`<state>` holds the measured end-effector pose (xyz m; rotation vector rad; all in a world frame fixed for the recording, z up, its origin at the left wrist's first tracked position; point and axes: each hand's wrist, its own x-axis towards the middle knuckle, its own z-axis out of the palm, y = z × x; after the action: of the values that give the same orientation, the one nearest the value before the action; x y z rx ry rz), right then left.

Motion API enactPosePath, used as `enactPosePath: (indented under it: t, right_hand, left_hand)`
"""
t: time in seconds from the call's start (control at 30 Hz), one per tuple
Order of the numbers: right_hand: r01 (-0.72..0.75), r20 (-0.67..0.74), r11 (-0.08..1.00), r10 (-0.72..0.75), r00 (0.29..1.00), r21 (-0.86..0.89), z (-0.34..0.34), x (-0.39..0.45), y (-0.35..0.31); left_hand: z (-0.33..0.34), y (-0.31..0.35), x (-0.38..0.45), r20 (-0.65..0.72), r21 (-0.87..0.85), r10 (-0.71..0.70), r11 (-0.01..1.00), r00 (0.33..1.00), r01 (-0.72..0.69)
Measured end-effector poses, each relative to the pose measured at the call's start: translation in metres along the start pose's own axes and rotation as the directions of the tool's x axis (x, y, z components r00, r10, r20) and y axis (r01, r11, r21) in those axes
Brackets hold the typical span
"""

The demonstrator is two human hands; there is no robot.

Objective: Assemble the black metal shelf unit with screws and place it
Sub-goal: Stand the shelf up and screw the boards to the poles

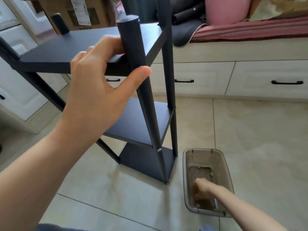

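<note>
Bin point(186, 180) beside shelf point(138, 162) | left hand point(100, 84) grips post point(133, 52) | right hand point(202, 189) fingers unclear

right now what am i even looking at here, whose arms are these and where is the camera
There is no machine here: these are a person's two bare arms, filmed by one wide-angle camera worn on their head, looking forward and down. That is why the arms seem to come out of the bottom of the picture.

The left hand grips one upright post of a black metal shelf unit that stands on the tiled floor; the thumb lies across the front of the post, the fingers curl behind it. Three shelf boards show.

The right hand reaches down into a grey plastic bin on the floor beside the shelf. A few small metal pieces lie inside. Whether that hand holds anything cannot be told.

White drawers stand behind.
</note>
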<state>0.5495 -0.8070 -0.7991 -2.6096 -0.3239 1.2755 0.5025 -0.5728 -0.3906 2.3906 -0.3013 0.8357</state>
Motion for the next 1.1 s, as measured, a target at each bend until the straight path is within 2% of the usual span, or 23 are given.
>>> enactPosePath:
  t: [0.17,0.37,0.53,0.63,1.1]
  right_hand:
    - [0.093,0.08,0.99,-0.085,0.993,-0.104,0.015,0.002,-0.006]
    - [0.247,0.057,0.948,-0.24,0.969,-0.201,0.022,0.0,-0.001]
    - [0.305,0.004,0.92,-0.313,0.95,-0.246,0.023,-0.003,0.003]
    - [0.296,-0.024,0.921,-0.312,0.95,-0.254,0.023,-0.002,0.008]
    - [0.084,-0.193,0.956,-0.142,0.971,-0.281,0.009,-0.012,0.076]
  left_hand:
    - [0.002,-0.005,-0.001,-0.008,-0.001,0.027,1.0,1.0,-0.027]
    - [0.002,-0.006,0.0,-0.008,0.002,0.032,0.999,0.999,-0.032]
    - [0.002,-0.005,0.0,-0.002,0.005,0.028,1.0,1.0,-0.028]
    - [0.002,-0.004,0.0,0.0,-0.001,0.024,1.0,1.0,-0.024]
    - [0.004,0.007,0.002,0.006,-0.021,-0.052,0.998,0.999,0.052]
